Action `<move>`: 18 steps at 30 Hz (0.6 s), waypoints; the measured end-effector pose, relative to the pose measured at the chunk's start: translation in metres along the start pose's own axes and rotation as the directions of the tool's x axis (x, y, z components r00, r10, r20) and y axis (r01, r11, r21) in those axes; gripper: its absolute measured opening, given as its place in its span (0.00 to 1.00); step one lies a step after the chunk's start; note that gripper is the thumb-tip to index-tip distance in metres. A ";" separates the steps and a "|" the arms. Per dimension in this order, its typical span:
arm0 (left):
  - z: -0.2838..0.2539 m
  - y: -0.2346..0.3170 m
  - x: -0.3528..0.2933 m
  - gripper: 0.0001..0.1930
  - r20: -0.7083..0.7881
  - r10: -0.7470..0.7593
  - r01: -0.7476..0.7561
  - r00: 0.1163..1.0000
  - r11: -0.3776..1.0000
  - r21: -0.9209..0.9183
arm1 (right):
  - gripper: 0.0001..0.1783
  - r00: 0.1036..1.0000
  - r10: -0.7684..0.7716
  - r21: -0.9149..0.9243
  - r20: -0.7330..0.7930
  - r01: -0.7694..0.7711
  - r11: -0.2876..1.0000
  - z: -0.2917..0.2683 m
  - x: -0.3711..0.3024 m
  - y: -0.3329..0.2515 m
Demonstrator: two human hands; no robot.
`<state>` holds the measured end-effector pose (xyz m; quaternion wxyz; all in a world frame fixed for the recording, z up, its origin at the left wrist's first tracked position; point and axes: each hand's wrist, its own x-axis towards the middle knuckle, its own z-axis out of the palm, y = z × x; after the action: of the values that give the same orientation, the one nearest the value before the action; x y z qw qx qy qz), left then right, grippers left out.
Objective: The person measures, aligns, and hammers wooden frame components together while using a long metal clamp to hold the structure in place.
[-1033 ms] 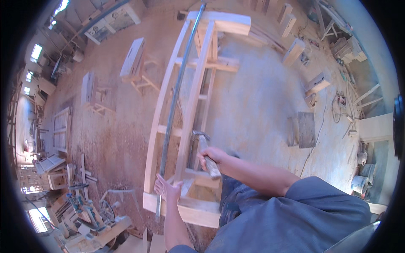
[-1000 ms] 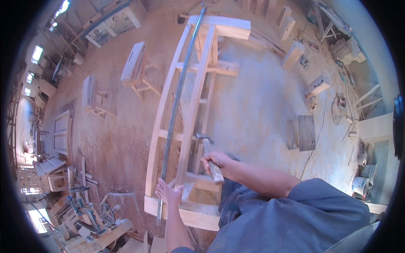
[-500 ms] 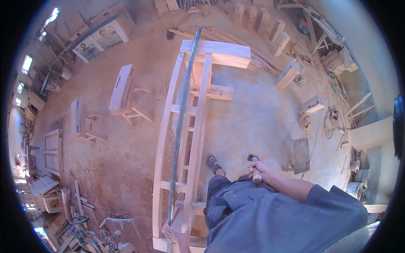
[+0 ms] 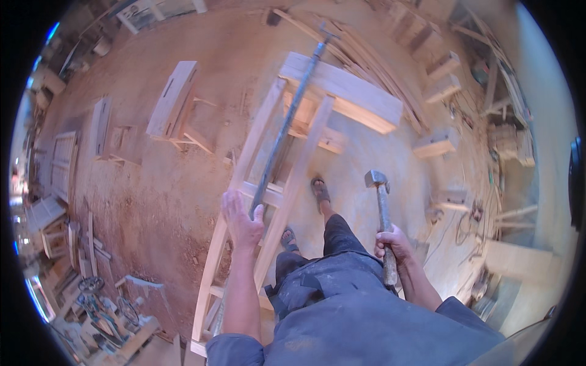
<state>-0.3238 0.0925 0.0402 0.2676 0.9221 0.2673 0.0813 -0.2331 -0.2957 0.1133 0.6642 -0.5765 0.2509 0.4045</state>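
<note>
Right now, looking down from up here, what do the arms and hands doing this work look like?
They are human. The left hand and right hand are gloveless, and the forearms are bare. The short sleeves are dark blue-grey cloth. I see no cables on them.

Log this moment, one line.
left hand: at bar, grip unclear | right hand: holding hammer, clear of frame | bar: lengthwise along frame

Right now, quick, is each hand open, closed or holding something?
Left hand: at the long metal bar; whether it grips it cannot be told.
Right hand: closed, holding the hammer by its handle.
</note>
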 end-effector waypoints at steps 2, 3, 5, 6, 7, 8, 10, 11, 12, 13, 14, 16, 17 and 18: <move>0.017 0.007 0.011 0.40 0.046 -0.085 0.088 0.995 0.993 -0.076 | 0.11 0.999 -0.049 -0.110 0.011 0.050 0.993 0.008 0.029 -0.052; 0.021 0.015 0.008 0.39 0.058 -0.087 0.087 0.995 0.996 0.004 | 0.12 0.997 -0.070 -0.136 0.013 0.072 0.988 0.009 0.045 -0.074; 0.029 0.039 -0.005 0.38 0.065 -0.096 0.085 0.993 0.984 0.153 | 0.11 0.993 -0.100 -0.181 0.058 0.109 0.977 0.004 0.084 -0.118; 0.028 0.048 -0.011 0.38 0.090 -0.151 0.142 0.984 0.985 0.096 | 0.10 0.990 -0.104 -0.193 0.091 0.120 0.974 0.002 0.103 -0.137; 0.029 0.049 -0.021 0.37 0.059 -0.193 0.187 0.979 0.978 0.093 | 0.10 0.988 -0.122 -0.208 0.099 0.140 0.968 0.003 0.123 -0.154; 0.028 0.050 -0.032 0.37 0.027 -0.236 0.233 0.971 0.968 0.089 | 0.09 0.984 -0.139 -0.224 0.109 0.160 0.961 0.005 0.144 -0.170; 0.026 0.050 -0.068 0.36 -0.062 -0.341 0.346 0.938 0.934 0.094 | 0.08 0.981 -0.154 -0.268 0.121 0.182 0.946 0.014 0.171 -0.194; 0.027 0.050 -0.089 0.35 -0.126 -0.398 0.410 0.909 0.907 0.100 | 0.08 0.979 -0.158 -0.295 0.129 0.190 0.936 0.022 0.182 -0.204; 0.027 0.049 -0.109 0.34 -0.203 -0.464 0.490 0.862 0.866 0.103 | 0.08 0.976 -0.153 -0.329 0.155 0.197 0.923 0.034 0.188 -0.207; 0.027 0.047 -0.128 0.34 -0.278 -0.509 0.548 0.815 0.833 0.081 | 0.07 0.976 -0.136 -0.367 0.170 0.191 0.911 0.046 0.194 -0.204; 0.030 0.047 -0.151 0.33 -0.354 -0.554 0.607 0.754 0.793 0.053 | 0.07 0.975 -0.117 -0.410 0.188 0.186 0.893 0.051 0.195 -0.200; 0.016 0.067 -0.193 0.30 -0.492 -0.597 0.678 0.634 0.735 -0.018 | 0.07 0.958 -0.055 -0.518 0.280 0.199 0.832 0.061 0.190 -0.177; 0.015 0.082 -0.199 0.29 -0.499 -0.624 0.706 0.601 0.708 -0.036 | 0.08 0.942 -0.030 -0.577 0.335 0.231 0.783 0.062 0.178 -0.169; 0.013 0.091 -0.204 0.29 -0.515 -0.642 0.730 0.568 0.682 -0.046 | 0.10 0.926 -0.003 -0.612 0.378 0.252 0.750 0.069 0.165 -0.154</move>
<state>-0.4515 -0.0878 0.0770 0.1202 0.7110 0.6694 0.1787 -0.0247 -0.1888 0.0823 0.4829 -0.7043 -0.0694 0.5157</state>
